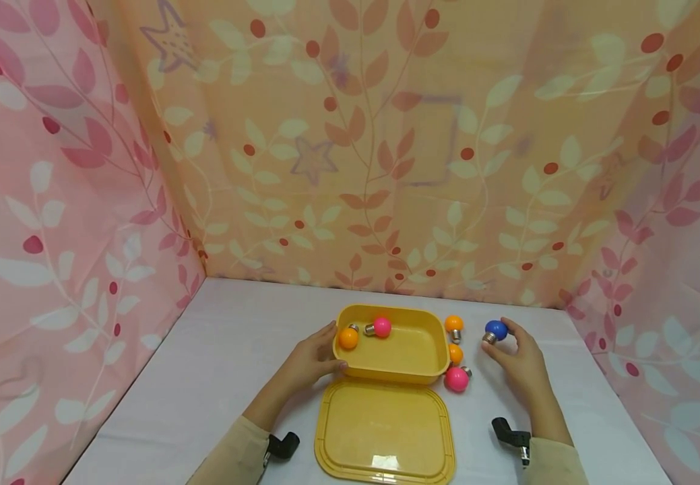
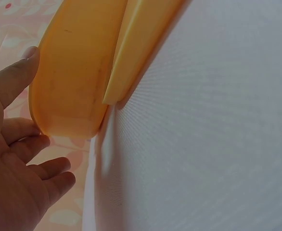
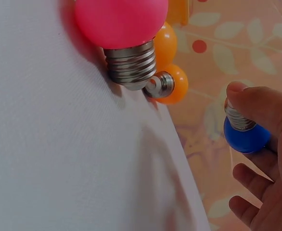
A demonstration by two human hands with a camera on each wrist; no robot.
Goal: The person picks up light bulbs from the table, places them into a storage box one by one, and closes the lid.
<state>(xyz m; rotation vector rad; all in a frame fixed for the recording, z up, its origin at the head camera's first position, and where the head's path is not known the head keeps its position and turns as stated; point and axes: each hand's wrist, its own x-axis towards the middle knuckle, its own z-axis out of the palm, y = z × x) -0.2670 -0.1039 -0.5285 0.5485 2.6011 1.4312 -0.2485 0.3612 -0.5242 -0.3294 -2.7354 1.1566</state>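
Note:
A blue light bulb [image 1: 496,330] with a metal screw base is pinched between thumb and fingers of my right hand [image 1: 522,360], raised right of the box. In the right wrist view, the thumb lies on the bulb's [image 3: 247,137] screw base. My left hand [image 1: 310,357] holds the left end of a yellow plastic box [image 1: 410,372], its thumb and forefinger at the rim. Inside that box lie an orange bulb [image 1: 348,338] and a pink bulb [image 1: 383,328].
Beside the box's right end are two orange bulbs [image 1: 454,324] and a pink bulb [image 1: 457,379]. A yellow lid [image 1: 386,431] lies in front of the box on the white tabletop [image 1: 228,350]. Floral cloth [image 1: 362,135] hangs behind and at both sides.

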